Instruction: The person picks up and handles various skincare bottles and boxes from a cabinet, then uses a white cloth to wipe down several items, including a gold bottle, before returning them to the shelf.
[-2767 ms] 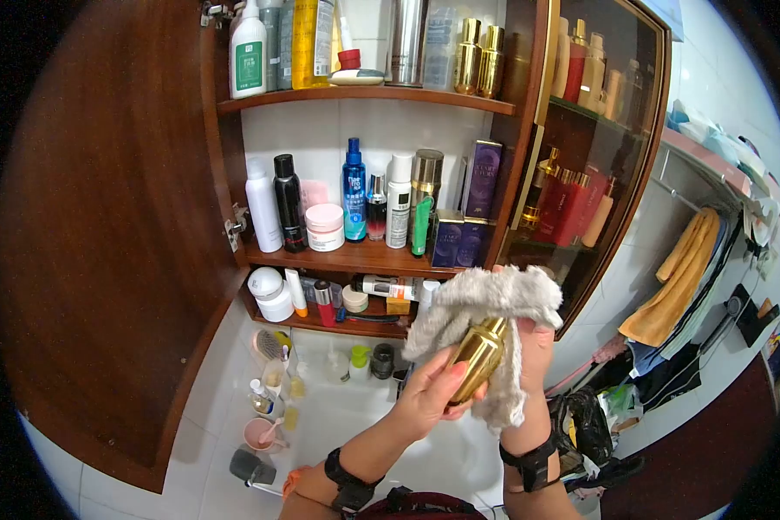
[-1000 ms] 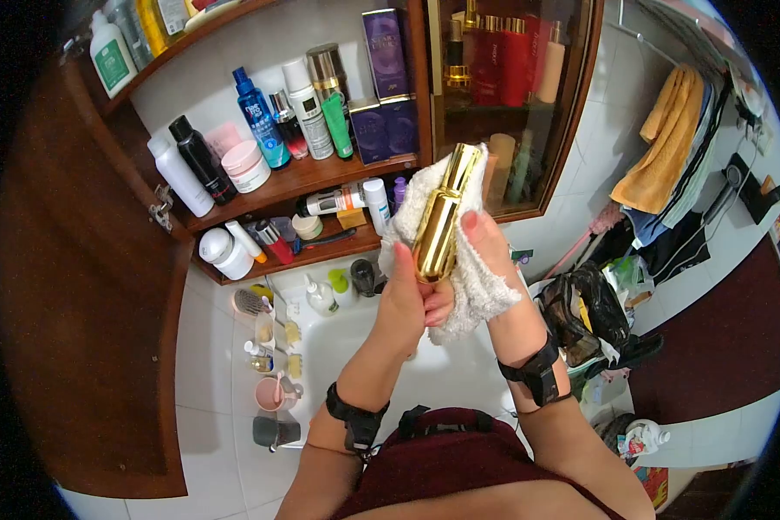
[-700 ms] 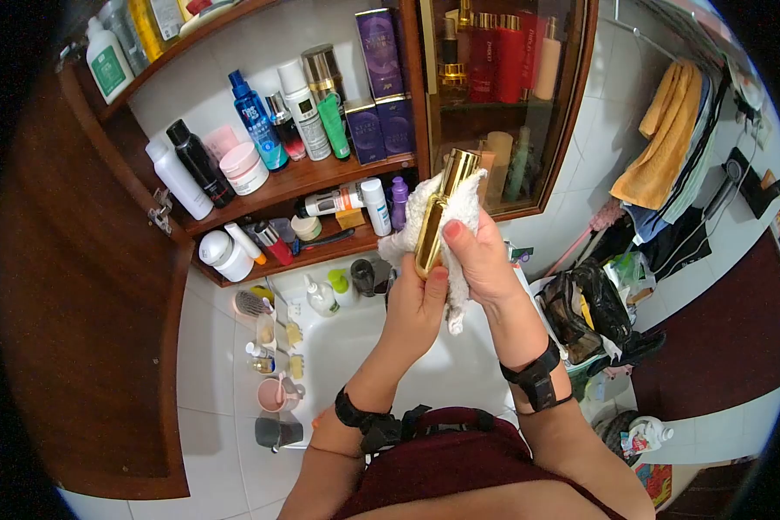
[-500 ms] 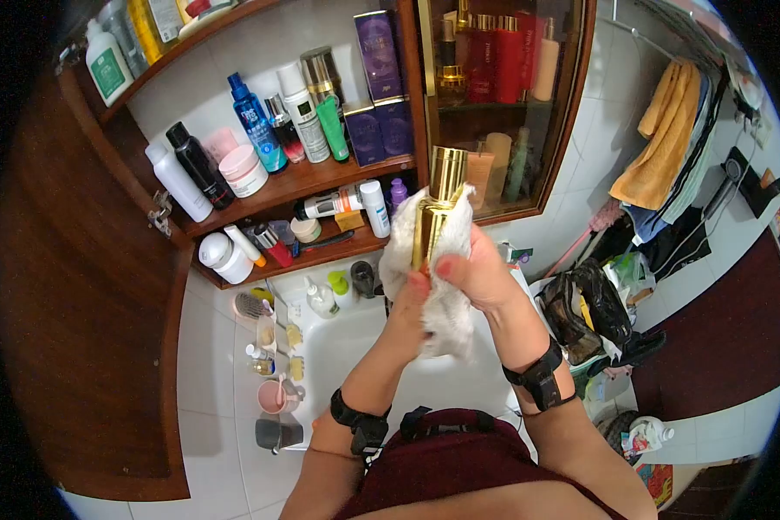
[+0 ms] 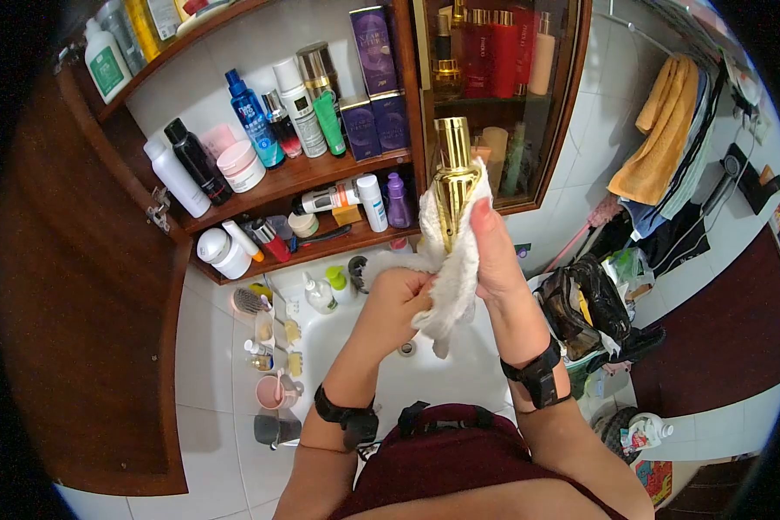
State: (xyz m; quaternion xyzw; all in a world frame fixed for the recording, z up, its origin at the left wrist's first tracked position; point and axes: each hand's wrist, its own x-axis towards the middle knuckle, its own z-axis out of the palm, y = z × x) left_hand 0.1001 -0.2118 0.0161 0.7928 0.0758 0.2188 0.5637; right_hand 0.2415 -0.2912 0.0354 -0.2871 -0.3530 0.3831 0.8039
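Observation:
A shiny gold bottle (image 5: 453,178) with a gold cap stands nearly upright above the sink, its lower part wrapped in a white cloth (image 5: 449,299). My right hand (image 5: 497,258) grips the bottle through the cloth from the right, thumb pointing up along it. Closed on the cloth, my left hand (image 5: 400,303) is at the lower left of the bottle. Cloth covers the bottle's base and some of my fingers.
An open wooden cabinet (image 5: 321,185) holds bottles, jars and purple boxes, with a glass-door section (image 5: 529,130) at its right. Below is a white sink (image 5: 338,347). Cups and a brush line the left wall; an orange towel (image 5: 659,139) and bags hang or sit right.
The bottle has risen slightly and moved a little right with my right hand. My left hand has shifted away from the bottle's front to the lower left, spreading some cloth that way.

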